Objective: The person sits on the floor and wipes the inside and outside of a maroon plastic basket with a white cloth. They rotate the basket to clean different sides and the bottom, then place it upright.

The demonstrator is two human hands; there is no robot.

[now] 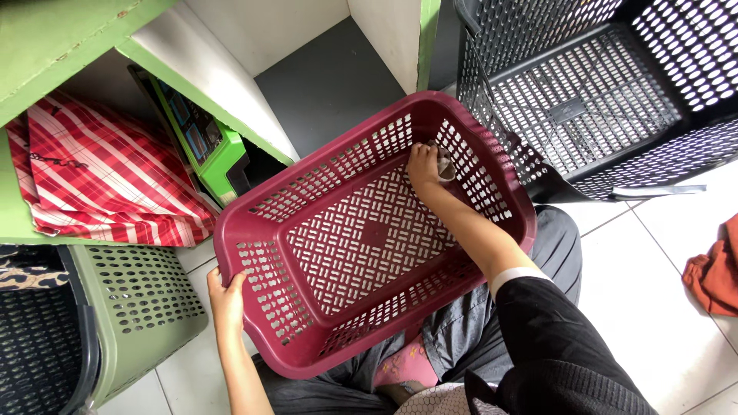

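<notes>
So you've got the maroon basket [361, 238] sitting tilted on your lap, open side facing up at you, and both hands are on it. Your left hand [227, 298] is wrapped around the rim at the near-left corner, fingers curled over the edge and gripping it tight. Your right hand [424, 164] is reaching down inside, up against the far-right inner wall, and it's closed around a small grey cloth [446, 164] that's pressed against the slotted plastic there. Most of that cloth is hidden behind your fingers, so I can't say much about its shape.

Around you: a big black basket [607, 92] stands just beyond the maroon one on the right, its corner almost touching the maroon rim. On the left there's a green shelf [69, 38] with a red-and-white plaid bag [108, 180] stuffed inside, and a green box [215, 150] leaning next to it. Below the shelf sits a pale green basket [142, 307]. An orange cloth [715, 273] lies on the white tile floor [653, 253] at the far right, well apart from your hands.
</notes>
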